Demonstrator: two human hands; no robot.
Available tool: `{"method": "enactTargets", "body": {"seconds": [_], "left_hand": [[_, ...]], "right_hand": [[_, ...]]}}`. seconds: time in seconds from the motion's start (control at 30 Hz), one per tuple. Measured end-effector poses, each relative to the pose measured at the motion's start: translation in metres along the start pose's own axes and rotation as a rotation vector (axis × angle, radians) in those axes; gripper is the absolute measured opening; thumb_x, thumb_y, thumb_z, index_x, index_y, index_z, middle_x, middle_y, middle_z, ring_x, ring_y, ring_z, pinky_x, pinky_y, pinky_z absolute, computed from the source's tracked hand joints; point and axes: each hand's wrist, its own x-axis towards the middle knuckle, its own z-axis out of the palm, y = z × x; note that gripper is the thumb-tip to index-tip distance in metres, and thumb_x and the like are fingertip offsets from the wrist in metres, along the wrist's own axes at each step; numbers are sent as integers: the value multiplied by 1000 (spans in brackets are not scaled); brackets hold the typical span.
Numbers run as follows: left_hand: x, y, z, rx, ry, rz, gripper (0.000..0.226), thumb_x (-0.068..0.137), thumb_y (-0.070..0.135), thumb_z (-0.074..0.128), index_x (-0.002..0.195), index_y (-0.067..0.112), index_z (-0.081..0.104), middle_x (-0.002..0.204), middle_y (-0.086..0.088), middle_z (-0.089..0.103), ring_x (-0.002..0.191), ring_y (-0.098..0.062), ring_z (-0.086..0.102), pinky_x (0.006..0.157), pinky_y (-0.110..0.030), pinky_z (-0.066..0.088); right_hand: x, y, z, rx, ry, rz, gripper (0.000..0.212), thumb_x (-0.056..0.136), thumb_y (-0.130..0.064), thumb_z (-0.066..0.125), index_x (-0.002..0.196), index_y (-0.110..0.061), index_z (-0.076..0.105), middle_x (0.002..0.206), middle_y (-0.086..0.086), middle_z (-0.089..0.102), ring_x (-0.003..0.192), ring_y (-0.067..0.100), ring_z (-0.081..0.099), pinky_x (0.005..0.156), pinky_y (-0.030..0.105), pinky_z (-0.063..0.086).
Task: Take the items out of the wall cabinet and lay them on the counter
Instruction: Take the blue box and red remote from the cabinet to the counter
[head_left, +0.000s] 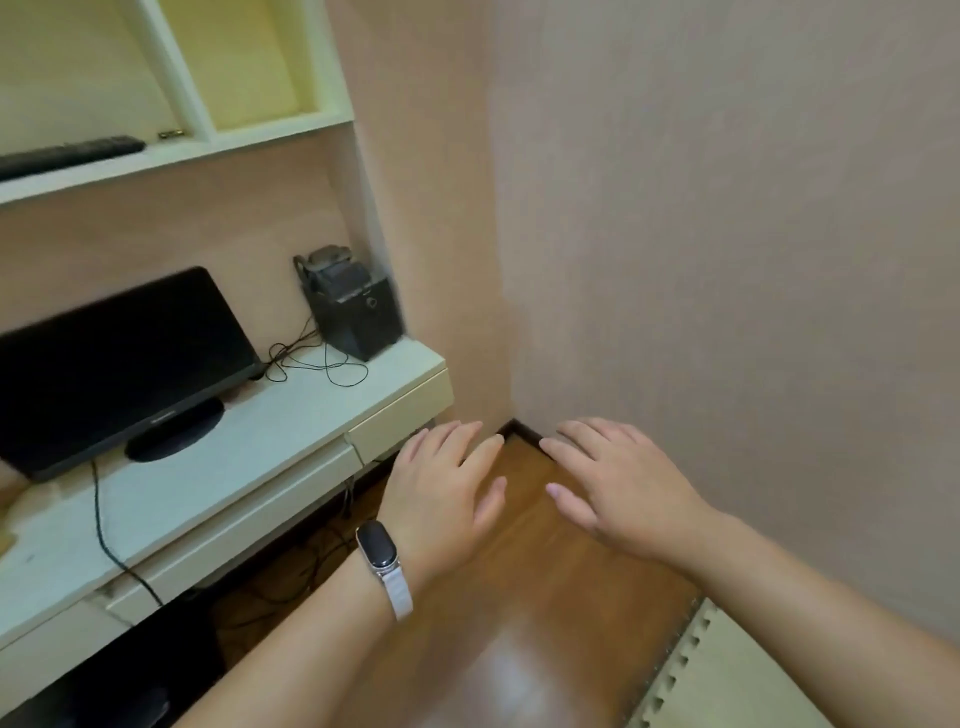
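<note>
Left hand (447, 488) and right hand (618, 488) both released, empty, low, right of long white counter (208, 483). Advice: reach far left to cream open wall cabinet (280, 130) and lift the long black bar (67, 153) level.

- pinkish-beige walls (727, 208), meeting in a corner
- glossy brown wood floor (545, 597), dark skirting (519, 429) at the corner
- pale foam mat (737, 675), jigsaw edge, bottom right
- white open wall cabinet (208, 148), yellowish inside, upper left
- white counter (260, 441) with drawers (400, 421)
- on it: black monitor (114, 353), dark box (358, 312), thin cables (322, 366)
</note>
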Motion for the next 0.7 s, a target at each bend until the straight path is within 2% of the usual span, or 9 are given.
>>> {"method": "enactTargets", "body": {"seconds": [0.17, 0.4, 0.7], "left_hand": [[29, -3, -3, 69, 25, -76, 40, 86, 40, 55, 120, 20, 64, 121, -3, 63, 110, -24, 57, 93, -38, 42], [42, -39, -9, 145, 35, -185, 39, 87, 40, 54, 121, 22, 62, 122, -1, 62, 115, -23, 54, 97, -36, 36], [62, -119, -3, 176, 62, -285, 42, 88, 42, 50, 122, 21, 63, 124, -4, 63, 116, -26, 56, 98, -43, 45]], "right_hand": [[42, 31, 2, 27, 41, -90, 49, 90, -49, 46, 123, -17, 61, 122, 7, 63, 113, 28, 57, 94, 39, 45], [96, 35, 21, 81, 67, -197, 45, 89, -46, 48, 120, -18, 62, 120, 6, 63, 112, 29, 57, 92, 40, 46], [199, 12, 40, 70, 59, -297, 45, 88, -46, 44, 118, -18, 63, 119, 5, 64, 114, 27, 57, 94, 39, 45]]}}
